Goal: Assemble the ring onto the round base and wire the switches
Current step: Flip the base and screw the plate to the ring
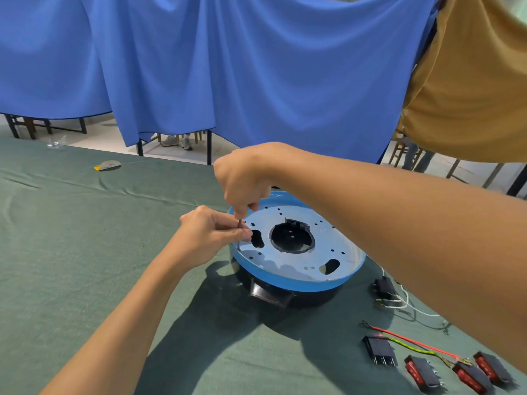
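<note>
The round base (296, 297) is black with a rectangular opening at its front. On top of it lies the light blue ring plate (330, 243), perforated, with a round centre hole. My right hand (245, 178) grips a thin screwdriver (239, 232) held upright at the plate's left rim. My left hand (211, 232) pinches the shaft near its lower end. Several red rocker switches (422, 370) with red and yellow-green wires (410, 343) lie at the lower right.
A green cloth (85, 238) covers the table. A black part with white wires (390, 295) lies right of the base. A small flat grey piece (107, 165) sits at the far left. Blue drapes hang behind, and chair legs stand on the floor.
</note>
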